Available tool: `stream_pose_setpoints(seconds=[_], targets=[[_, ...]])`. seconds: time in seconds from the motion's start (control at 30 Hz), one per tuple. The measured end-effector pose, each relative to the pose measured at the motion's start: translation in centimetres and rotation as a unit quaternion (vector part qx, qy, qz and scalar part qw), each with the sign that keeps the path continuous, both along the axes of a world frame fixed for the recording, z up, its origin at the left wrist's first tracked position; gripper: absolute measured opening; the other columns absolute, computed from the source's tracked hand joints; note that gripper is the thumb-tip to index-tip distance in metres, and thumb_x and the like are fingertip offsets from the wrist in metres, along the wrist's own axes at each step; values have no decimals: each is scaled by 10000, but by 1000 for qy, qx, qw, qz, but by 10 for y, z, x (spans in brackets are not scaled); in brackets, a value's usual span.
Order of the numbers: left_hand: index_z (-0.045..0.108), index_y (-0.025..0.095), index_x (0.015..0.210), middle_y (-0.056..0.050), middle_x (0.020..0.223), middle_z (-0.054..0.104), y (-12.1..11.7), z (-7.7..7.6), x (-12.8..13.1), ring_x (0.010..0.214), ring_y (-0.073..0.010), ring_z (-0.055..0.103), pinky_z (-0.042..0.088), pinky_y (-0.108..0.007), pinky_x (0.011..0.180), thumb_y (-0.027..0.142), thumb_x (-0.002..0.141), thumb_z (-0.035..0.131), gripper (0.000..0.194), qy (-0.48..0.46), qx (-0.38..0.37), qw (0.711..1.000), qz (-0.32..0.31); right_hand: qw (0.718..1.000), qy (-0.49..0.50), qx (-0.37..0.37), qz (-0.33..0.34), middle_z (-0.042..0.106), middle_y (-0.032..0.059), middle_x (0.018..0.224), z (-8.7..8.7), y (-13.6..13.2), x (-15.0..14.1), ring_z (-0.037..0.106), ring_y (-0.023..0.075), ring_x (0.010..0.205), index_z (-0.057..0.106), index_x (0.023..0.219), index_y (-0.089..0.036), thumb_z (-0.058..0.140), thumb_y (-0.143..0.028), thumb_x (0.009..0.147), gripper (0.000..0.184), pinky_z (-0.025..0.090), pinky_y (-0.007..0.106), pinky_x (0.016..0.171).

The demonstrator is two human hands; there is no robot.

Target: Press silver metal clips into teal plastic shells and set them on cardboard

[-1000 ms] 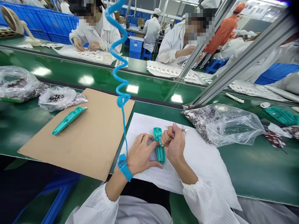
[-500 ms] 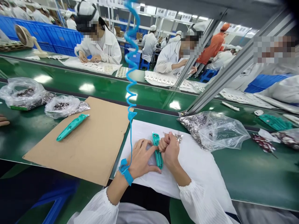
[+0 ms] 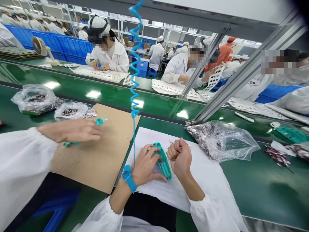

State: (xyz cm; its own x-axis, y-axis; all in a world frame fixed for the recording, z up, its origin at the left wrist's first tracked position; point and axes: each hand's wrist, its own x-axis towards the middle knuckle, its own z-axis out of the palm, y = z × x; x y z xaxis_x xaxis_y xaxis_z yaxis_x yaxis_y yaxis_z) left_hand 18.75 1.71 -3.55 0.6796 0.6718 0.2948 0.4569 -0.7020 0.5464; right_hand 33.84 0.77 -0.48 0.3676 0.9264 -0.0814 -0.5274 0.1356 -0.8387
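A long teal plastic casing (image 3: 165,165), hollow side up, lies tilted on a white sheet (image 3: 202,183). My left hand (image 3: 146,163), a blue strap round its wrist, holds the casing from the left, fingertips on its upper part and thumb near its lower end. Just right of the casing, my right hand (image 3: 180,158) is curled into a fist, apart from it. Whatever its fingers hold is hidden. Behind that fist a few small shiny metal pieces (image 3: 171,142) partly show on the sheet.
From the left a co-worker's hand (image 3: 74,130) reaches over another teal casing (image 3: 99,121) on brown cardboard (image 3: 96,167). A plastic bag of metal pieces (image 3: 210,138) lies at right. A coiled blue cord (image 3: 135,64) hangs down to my wrist strap. A metal post (image 3: 231,71) slants beyond.
My right hand has moved slightly right, off the casing. The casing's lower end has swung right. A co-worker's arm has come in from the left over the other casing.
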Motion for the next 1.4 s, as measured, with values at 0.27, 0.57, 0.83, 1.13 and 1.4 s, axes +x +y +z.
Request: stream_pose_setpoints(seconds=[0.27,0.57,0.83,1.13,1.4], targets=[[646,233,1023,-68,1215,595,2,-6,-2,1382,-340,339,391,-555,1095,574,644,803,534,8,3,999,-35,1000,0,-11,-5,152,-100,435,-4,-6,0,91,67,393,282,519,-218,540,-454,882,504,148,216,352],[622,261,1154,-57,1283,562,0,-8,-3,1437,-302,264,353,-549,1138,417,873,647,323,27,10,999,-34,1000,-16,-2,26,184,-95,416,-8,-8,-11,114,60,376,312,509,-216,538,-462,890,507,152,216,353],[631,262,1129,-52,1255,584,0,-10,-1,1425,-300,289,380,-534,1114,433,842,683,338,28,14,999,-25,998,-39,-20,37,182,-98,413,-11,-6,-15,116,57,369,297,510,-221,573,-484,864,520,149,210,331],[645,264,1088,-39,1238,605,-1,-7,2,1390,-306,332,405,-518,1077,431,838,690,304,40,3,999,-1,990,-129,-23,51,205,-88,467,-22,-10,-16,171,68,407,316,546,-224,503,-555,912,528,155,235,382],[661,226,1062,-28,1230,620,-1,-7,2,1361,-322,360,384,-529,1089,410,804,734,325,50,4,999,8,980,-195,-22,39,252,-77,468,-29,-15,-22,216,77,430,352,562,-221,453,-603,921,534,175,241,398]])
